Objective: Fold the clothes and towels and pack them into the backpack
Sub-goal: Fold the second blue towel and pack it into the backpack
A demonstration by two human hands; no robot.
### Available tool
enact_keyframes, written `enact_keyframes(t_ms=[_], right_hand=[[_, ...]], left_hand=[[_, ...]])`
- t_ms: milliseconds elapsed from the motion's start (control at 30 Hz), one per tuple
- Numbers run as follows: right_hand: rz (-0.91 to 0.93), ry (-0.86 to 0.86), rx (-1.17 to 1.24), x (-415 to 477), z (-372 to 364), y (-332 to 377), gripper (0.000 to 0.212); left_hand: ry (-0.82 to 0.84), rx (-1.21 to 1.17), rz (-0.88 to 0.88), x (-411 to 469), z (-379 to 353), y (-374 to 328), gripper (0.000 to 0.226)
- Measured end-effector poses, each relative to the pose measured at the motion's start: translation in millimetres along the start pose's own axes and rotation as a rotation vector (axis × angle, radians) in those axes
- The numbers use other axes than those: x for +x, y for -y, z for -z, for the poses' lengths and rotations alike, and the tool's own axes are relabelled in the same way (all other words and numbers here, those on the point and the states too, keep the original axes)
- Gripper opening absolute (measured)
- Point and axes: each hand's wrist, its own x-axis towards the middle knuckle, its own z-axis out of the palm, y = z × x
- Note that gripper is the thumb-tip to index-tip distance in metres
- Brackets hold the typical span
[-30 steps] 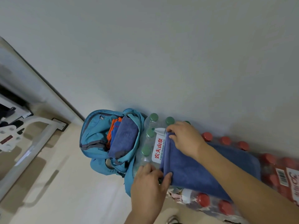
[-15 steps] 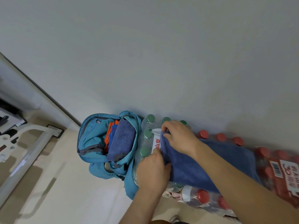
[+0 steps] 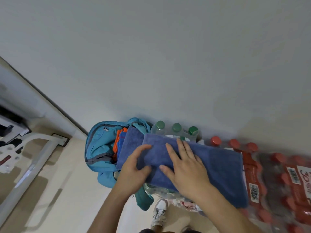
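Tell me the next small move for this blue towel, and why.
Probably lift the folded blue terry towel into the open teal fabric backpack beside it: it lies folded on the shrink-wrapped bottles, left hand and right hand resting on it.

No whole word is reading clearly. Just right of the right hand (image 3: 186,167), the red plastic wrap on the pack of red-capped bottles (image 3: 249,165) is showing a white barcode patch (image 3: 254,192), its digits too small to read. Farther right, a second white barcode patch (image 3: 293,175) is sitting beside a white label with large red script (image 3: 305,180), which the frame edge is cutting off. Below that hand's wrist, a white label with blurred red lettering (image 3: 190,206) is showing, illegible.
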Motion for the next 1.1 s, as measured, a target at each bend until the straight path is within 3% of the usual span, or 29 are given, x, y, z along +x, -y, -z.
enact_keyframes(t_ms=[67,133,300,433,567,900,1000,1100], right_hand=[[-0.052,0.025,0.004,-1,-15,-1,0.071],[-0.057,0.003,-0.004,2,-22,-2,0.069],[0.061,-0.086,0.027,18,-24,14,0.065],[0.17,-0.101,0.02,39,-26,46,0.063],[0.053,-0.143,0.015,38,-31,49,0.067],[0.085,-0.083,0.058,40,-35,44,0.074],[0.15,-0.035,0.34,34,-18,37,0.075],[0.043,0.112,1.222,14,27,36,0.043]], left_hand=[[0.058,-0.106,0.061,9,2,-5,0.039],[0.053,-0.072,0.05,17,0,-7,0.037],[-0.197,0.01,-0.061,16,19,-3,0.05],[-0.335,0.062,0.041,9,48,10,0.05],[-0.418,0.115,0.088,8,72,16,0.052],[-0.27,0.111,-0.019,-1,83,-30,0.061],[-0.183,0.272,-0.066,2,77,-52,0.069],[-0.116,0.462,-0.154,5,57,-74,0.077]])
